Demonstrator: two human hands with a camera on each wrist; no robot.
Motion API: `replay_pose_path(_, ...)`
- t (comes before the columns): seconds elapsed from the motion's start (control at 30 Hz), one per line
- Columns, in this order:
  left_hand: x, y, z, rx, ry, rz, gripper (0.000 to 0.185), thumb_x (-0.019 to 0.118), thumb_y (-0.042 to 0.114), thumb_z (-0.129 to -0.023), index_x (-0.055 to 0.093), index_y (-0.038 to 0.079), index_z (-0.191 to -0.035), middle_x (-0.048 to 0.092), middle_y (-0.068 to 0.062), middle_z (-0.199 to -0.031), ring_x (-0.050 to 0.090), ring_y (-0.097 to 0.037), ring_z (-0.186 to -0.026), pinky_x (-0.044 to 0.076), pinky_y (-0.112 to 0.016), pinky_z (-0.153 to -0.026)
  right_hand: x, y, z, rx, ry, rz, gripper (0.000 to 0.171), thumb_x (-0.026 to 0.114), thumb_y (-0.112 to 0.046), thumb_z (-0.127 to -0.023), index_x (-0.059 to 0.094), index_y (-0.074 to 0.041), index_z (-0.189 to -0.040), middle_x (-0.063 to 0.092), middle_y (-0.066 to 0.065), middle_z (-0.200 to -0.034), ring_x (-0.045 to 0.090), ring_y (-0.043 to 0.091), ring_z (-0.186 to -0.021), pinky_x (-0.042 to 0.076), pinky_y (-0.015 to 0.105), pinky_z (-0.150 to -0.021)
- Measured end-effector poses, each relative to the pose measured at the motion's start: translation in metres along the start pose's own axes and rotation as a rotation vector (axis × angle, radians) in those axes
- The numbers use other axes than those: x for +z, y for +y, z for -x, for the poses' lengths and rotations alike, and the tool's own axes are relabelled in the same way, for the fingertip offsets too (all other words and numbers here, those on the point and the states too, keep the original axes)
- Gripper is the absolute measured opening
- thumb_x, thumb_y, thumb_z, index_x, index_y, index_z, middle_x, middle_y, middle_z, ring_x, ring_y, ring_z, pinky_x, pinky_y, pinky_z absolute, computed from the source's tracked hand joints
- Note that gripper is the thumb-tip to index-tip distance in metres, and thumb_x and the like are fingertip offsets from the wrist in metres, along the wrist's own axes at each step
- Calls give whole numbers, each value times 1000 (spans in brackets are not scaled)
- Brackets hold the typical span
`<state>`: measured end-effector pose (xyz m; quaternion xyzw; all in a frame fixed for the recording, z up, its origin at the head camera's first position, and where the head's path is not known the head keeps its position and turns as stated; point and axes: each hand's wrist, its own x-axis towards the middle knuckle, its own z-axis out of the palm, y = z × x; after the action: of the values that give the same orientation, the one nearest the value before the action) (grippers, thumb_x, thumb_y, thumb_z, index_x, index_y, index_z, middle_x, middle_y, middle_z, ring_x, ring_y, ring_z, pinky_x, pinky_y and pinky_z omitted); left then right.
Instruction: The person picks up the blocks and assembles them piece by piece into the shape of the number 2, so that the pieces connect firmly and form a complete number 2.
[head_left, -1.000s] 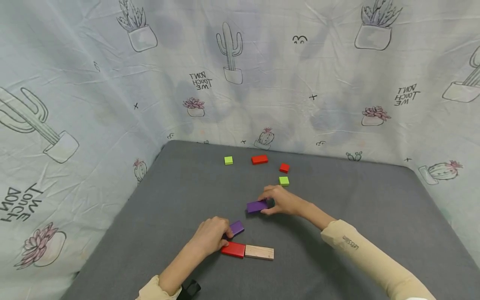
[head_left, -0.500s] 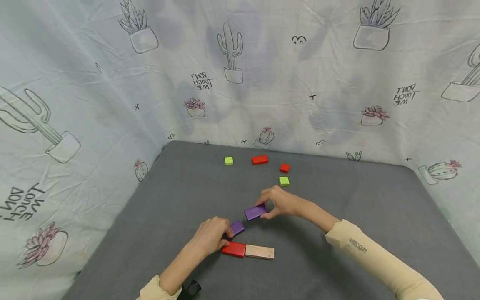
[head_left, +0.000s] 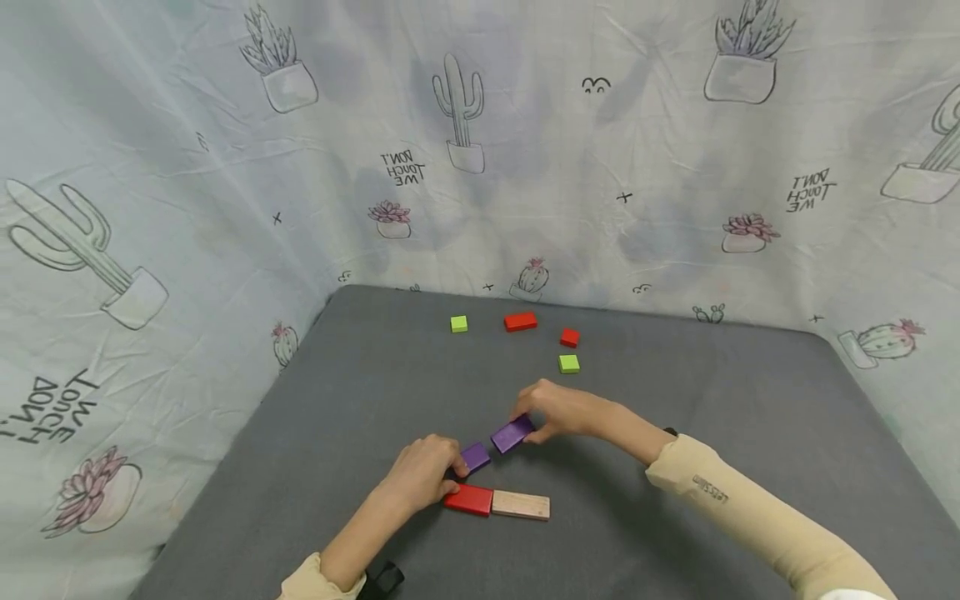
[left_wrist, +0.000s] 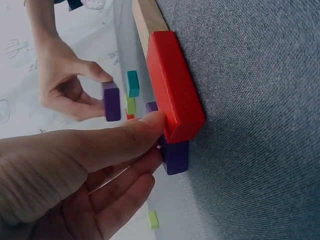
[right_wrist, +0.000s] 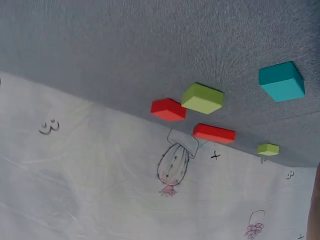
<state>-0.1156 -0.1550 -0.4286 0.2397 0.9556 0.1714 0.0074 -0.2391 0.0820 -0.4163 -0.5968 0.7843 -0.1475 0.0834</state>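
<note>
Lower left of the head view, the left hand (head_left: 420, 477) rests on the grey worktop (head_left: 720, 417), fingertips curled against a small purple block (head_left: 476, 457) and thumb at the red block (head_left: 467, 499) just below it. A plain wooden block (head_left: 521, 505) butts end to end against the red one. Moving to centre frame, the right hand (head_left: 558, 411) pinches a longer purple block (head_left: 513, 433) by its end, tilted, just beside the small purple one. Further back, upper centre: a green cube (head_left: 458, 323), a red bar (head_left: 520, 321), a small red block (head_left: 569, 337) and another green cube (head_left: 568, 363). The right wrist view also catches a teal block (right_wrist: 281, 81).
</note>
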Motion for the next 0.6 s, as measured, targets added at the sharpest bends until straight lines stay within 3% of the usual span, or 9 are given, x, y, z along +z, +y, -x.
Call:
replay_pose_path(0.2, 2, -1, 0, -11, -11, 12, 18, 86, 7, -66, 77, 12, -80, 68, 5, -79, 67, -20, -78, 55, -37, -63, 3, 3, -11, -23, -104, 69, 27, 76, -15, -83, 72, -4, -107, 69, 6, -102, 64, 11, -94, 51, 19, -79)
replay_pose_path(0.6, 2, -4, 1, -12, 0, 0, 18, 87, 8, -66, 77, 13, -80, 69, 7, -80, 67, -20, -79, 55, -36, -63, 18, 7, -22, 15, -166, 75, 31, 68, -12, -87, 68, -4, -117, 66, 7, -112, 62, 13, -103, 50, 18, -83)
